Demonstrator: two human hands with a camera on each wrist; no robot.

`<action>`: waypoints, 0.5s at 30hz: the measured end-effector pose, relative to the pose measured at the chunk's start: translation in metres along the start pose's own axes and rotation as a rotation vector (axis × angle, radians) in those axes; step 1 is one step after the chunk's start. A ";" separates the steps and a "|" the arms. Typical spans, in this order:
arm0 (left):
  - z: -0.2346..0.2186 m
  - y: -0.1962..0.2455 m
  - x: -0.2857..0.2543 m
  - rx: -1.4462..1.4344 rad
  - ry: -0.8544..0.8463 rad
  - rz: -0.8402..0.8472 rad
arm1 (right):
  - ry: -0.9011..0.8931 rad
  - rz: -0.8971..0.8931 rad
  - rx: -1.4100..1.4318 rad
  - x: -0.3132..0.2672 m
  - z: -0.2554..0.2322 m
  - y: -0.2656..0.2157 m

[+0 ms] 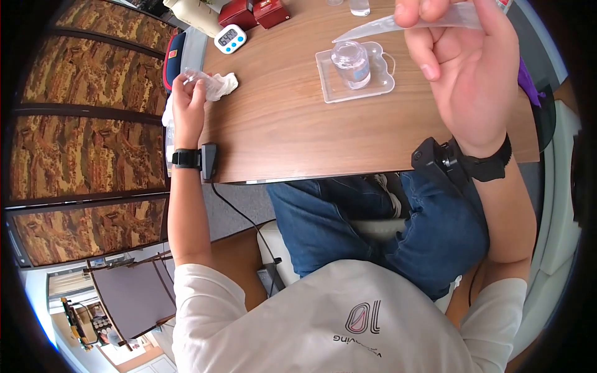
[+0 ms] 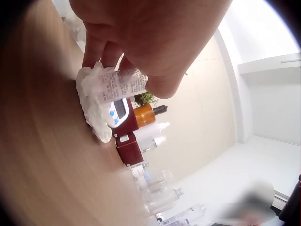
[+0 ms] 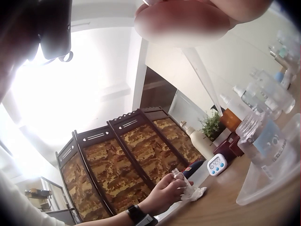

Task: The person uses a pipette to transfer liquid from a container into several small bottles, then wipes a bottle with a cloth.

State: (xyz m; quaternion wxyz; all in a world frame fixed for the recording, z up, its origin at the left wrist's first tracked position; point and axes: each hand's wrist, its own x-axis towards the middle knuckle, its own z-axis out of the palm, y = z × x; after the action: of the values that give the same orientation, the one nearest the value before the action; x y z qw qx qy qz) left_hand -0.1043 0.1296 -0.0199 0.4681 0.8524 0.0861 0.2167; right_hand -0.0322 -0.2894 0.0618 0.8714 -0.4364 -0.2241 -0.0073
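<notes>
In the head view my left hand (image 1: 188, 102) grips a small clear bottle (image 1: 198, 78) over a crumpled white tissue (image 1: 225, 86) at the table's left edge. Printed text covers the bottle's label (image 2: 124, 84) in the left wrist view. My right hand (image 1: 469, 81) is raised at the right and pinches a long translucent plastic piece (image 1: 379, 28) that narrows to a point. Its tip hangs close over the open mouth of a clear glass jar (image 1: 352, 67) with a blue label. Under the jar lies a shallow clear tray (image 1: 336, 96).
A white timer (image 1: 231, 39) stands at the back left, with dark red boxes (image 1: 270, 12) and a cream bottle (image 1: 193, 13) behind it. Several clear bottles (image 3: 273, 92) line the far side. Something purple (image 1: 528, 87) hangs at the right edge. A folding screen (image 1: 93, 155) is at the left.
</notes>
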 end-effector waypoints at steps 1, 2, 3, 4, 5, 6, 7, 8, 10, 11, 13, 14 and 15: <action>0.004 0.002 0.001 -0.001 -0.001 0.001 | 0.007 0.008 0.000 0.001 0.002 -0.003; 0.008 0.004 0.003 0.004 -0.022 0.012 | 0.008 0.005 0.000 0.001 0.004 -0.004; 0.014 0.005 0.005 0.010 -0.044 0.023 | 0.023 0.012 -0.017 0.001 0.005 -0.003; 0.022 0.007 0.007 0.046 -0.053 0.037 | 0.039 0.020 -0.034 0.001 0.004 -0.003; 0.036 0.012 0.007 -0.009 -0.055 0.064 | 0.038 0.020 -0.035 0.001 0.001 0.000; 0.050 0.018 0.008 -0.063 -0.070 0.087 | 0.003 -0.001 -0.015 0.003 -0.002 0.001; 0.064 0.027 0.007 -0.118 -0.086 0.111 | -0.034 -0.022 0.005 0.004 -0.004 0.002; 0.076 0.032 0.008 -0.131 -0.126 0.132 | -0.035 -0.023 0.002 0.003 -0.005 0.002; 0.097 0.043 0.007 -0.099 -0.183 0.187 | -0.031 -0.053 -0.013 0.003 -0.007 0.002; 0.106 0.051 0.005 -0.084 -0.208 0.213 | -0.032 -0.053 -0.015 0.004 -0.008 0.002; 0.118 0.058 0.000 -0.085 -0.216 0.246 | -0.035 -0.067 -0.021 0.004 -0.012 0.003; 0.121 0.061 -0.002 -0.070 -0.218 0.251 | -0.033 -0.068 -0.022 0.003 -0.013 0.002; 0.123 0.063 -0.004 -0.054 -0.220 0.255 | -0.028 -0.055 -0.012 0.003 -0.013 0.001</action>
State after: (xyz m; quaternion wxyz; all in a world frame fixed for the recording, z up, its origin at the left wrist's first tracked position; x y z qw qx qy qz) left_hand -0.0565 0.0002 -0.0255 0.4663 0.8620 -0.0805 0.1818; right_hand -0.0236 -0.2981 0.0551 0.8649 -0.4355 -0.2481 -0.0267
